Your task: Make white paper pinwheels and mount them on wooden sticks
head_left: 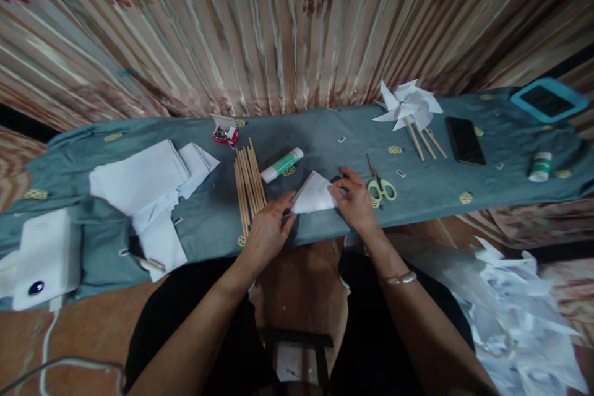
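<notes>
1. The folded white paper (314,193) was on the blue-green cloth (320,136), near the front edge and between the two hands. It had a point at the top.
2. The left hand (271,219) was nearly closed, with thumb and fingers pinching the paper's left corner. The right hand (353,198) was nearly closed too, its fingers holding the right side.
3. If the hands pulled unevenly, the fold could go crooked. If they pulled too hard, the paper could rip.
4. The glue stick (282,164) lay just past the paper, to the left. A bump from a hand could make it roll, because it was round.
5. The wooden sticks (249,182) lay loose beside the left hand. That arm could push them apart if it slid over.
6. The scissors (377,179) lay just beside the right hand, blades pointing away. An elbow or wrist swinging right could knock them.
7. Farther out, a little red box (225,135) stood open with shiny bits inside. If tipped, it could spill. Paper pinwheels (408,105) lay beside a phone (464,140), and their thin blades could bend if squashed.
</notes>
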### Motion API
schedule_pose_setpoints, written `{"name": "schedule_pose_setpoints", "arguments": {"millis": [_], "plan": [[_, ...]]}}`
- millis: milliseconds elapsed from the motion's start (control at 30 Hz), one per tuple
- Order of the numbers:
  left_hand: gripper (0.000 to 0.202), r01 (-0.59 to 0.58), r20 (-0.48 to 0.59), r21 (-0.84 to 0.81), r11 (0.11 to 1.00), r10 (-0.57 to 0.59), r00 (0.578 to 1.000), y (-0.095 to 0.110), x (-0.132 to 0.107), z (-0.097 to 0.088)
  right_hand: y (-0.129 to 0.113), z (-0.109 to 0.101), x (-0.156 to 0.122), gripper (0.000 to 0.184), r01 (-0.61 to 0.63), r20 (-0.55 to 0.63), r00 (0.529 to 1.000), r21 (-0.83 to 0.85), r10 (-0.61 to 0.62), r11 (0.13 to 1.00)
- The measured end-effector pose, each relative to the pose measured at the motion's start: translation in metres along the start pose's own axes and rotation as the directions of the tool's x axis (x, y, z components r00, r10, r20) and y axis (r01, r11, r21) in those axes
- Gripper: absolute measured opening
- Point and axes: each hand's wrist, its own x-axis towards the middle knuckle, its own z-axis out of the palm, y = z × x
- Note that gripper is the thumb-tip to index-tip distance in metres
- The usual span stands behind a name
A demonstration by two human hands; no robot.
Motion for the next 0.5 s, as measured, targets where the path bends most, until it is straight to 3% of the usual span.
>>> {"name": "schedule_pose_setpoints", "arguments": {"millis": [233, 500], "plan": [[0.042, -0.011, -0.019, 0.063, 0.998, 0.012, 1.000, -0.0057, 0.0013, 0.0000, -0.0072, 0.0079, -0.0011, 0.015, 0.044, -0.058, 0.997, -0.085, -0.049, 0.995], [0.033, -0.026, -0.029, 0.148, 0.989, 0.031, 0.999, -0.0051, 0.0036, -0.0023, -0.0109, 0.0100, -0.0024, 0.014, 0.006, -0.050, 0.999, -0.114, -0.012, 0.993]]}}
